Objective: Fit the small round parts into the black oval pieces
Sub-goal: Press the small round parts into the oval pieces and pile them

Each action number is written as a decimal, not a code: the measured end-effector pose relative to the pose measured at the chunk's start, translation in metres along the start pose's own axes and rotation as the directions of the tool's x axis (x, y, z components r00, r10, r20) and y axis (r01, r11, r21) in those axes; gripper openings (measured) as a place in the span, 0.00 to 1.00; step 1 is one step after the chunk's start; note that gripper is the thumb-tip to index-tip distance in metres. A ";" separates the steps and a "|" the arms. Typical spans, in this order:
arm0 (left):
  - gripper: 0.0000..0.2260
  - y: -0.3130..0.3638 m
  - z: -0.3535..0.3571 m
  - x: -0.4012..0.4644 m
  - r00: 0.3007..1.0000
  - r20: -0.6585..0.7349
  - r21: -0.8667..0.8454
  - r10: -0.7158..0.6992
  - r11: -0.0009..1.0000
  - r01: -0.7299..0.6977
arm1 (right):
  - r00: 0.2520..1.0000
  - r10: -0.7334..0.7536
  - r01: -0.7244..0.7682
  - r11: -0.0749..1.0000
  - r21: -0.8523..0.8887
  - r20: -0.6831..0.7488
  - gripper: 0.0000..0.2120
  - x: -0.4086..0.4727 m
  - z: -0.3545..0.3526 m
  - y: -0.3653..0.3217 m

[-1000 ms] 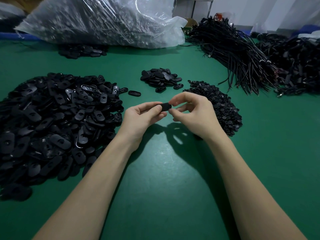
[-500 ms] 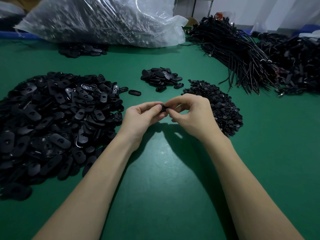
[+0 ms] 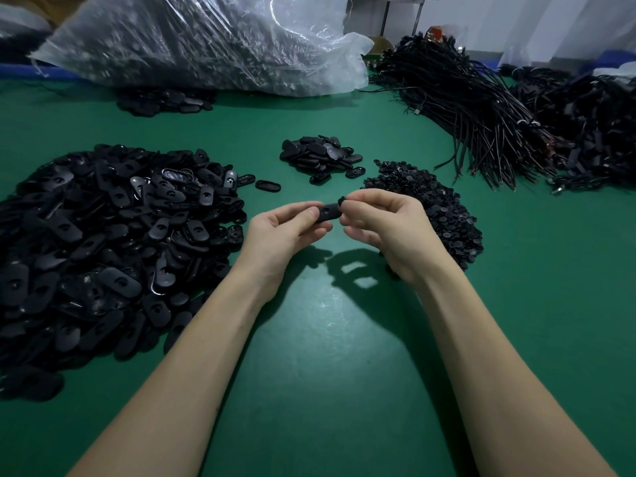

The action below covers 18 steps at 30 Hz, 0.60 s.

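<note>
Seating a small round part [image 3: 341,200] into a black oval piece [image 3: 327,213], held above the green table [image 3: 327,356]. The left hand [image 3: 287,232] pinches the oval's left end between thumb and fingers; the right hand [image 3: 385,225] pinches the round part at the oval's 1 o'clock edge. Good practice: steady the oval, centre the part over its hole, then press squarely. Round-part stock [image 3: 437,208] lies at 3 o'clock.

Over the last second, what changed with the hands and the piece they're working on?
The hands closed together over the black oval piece half a second ago, hiding it, then drew slightly apart, so it shows again. The left hand still pinches it; the right hand now holds a small round part at its right end. The pile of oval pieces, the pile of round parts and the plastic bag stayed put.
</note>
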State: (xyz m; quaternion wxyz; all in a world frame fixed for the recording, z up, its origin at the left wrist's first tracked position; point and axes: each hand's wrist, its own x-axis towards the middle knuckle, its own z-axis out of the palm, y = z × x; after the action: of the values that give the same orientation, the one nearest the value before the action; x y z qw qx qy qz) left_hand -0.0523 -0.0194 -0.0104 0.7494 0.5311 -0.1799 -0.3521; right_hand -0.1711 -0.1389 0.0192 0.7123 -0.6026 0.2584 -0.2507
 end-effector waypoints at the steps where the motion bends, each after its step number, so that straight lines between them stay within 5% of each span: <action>1: 0.05 0.000 0.000 0.000 1.000 -0.001 0.000 -0.003 1.000 0.003 | 1.000 0.016 -0.016 0.999 0.029 0.008 0.03 0.000 -0.001 -0.001; 10: 0.05 -0.001 0.000 0.000 1.000 0.013 0.007 0.015 1.000 -0.015 | 0.998 0.051 -0.053 0.995 0.083 0.028 0.05 -0.002 0.000 -0.006; 18: 0.06 -0.005 -0.004 0.003 0.998 0.063 -0.020 0.027 0.999 -0.026 | 0.999 -0.031 0.026 0.986 -0.167 -0.025 0.06 -0.001 0.003 -0.005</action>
State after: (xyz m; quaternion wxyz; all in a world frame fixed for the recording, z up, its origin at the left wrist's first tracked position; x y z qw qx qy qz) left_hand -0.0494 -0.0195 -0.0170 0.7529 0.5103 -0.2071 -0.3605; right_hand -0.1698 -0.1365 0.0251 0.6521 -0.6603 0.2794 -0.2465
